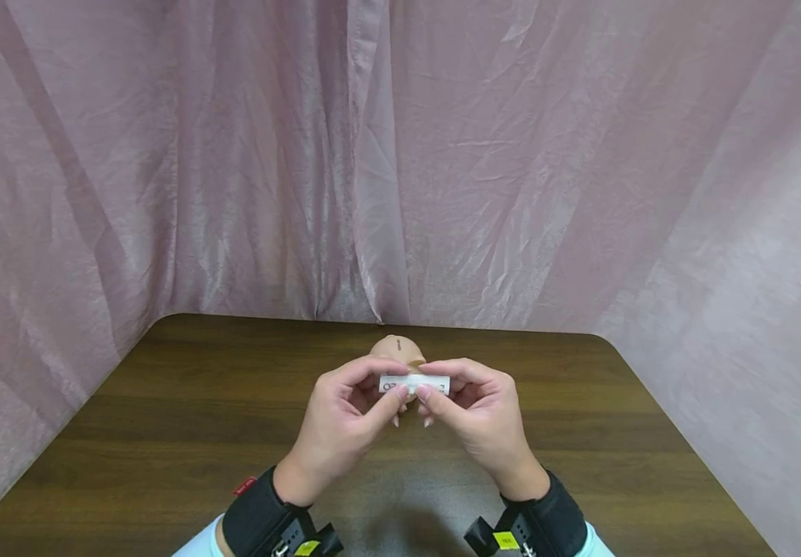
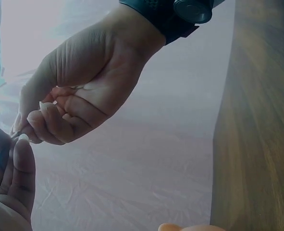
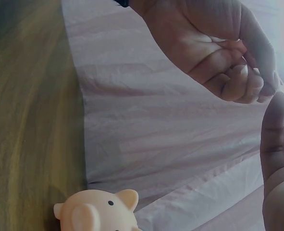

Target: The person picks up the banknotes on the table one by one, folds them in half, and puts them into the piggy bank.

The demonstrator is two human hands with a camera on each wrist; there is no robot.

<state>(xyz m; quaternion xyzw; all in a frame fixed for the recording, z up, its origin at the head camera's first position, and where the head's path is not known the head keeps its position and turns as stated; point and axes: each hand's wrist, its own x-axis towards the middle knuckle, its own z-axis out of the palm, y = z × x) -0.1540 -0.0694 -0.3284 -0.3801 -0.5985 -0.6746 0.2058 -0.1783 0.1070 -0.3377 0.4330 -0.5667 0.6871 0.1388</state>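
In the head view, my left hand (image 1: 336, 416) and right hand (image 1: 489, 418) meet over the middle of the table. Between thumbs and fingertips they pinch a small white strip with dark print (image 1: 435, 381), held level; it looks like folded paper, though I cannot tell its exact kind. Each hand grips one half, and the thumbs come close together at its centre. Just beyond the fingers stands a peach-coloured pig figure (image 3: 101, 211), perhaps a piggy bank, partly covered by the hands in the head view. A slot-like dark mark shows on its top.
A brown wood-grain table (image 1: 233, 387) with rounded far corners lies beneath the hands. Behind it and along the sides hangs a pink curtain (image 1: 268, 155). Black wrist straps (image 1: 257, 510) with small cameras sit on both wrists.
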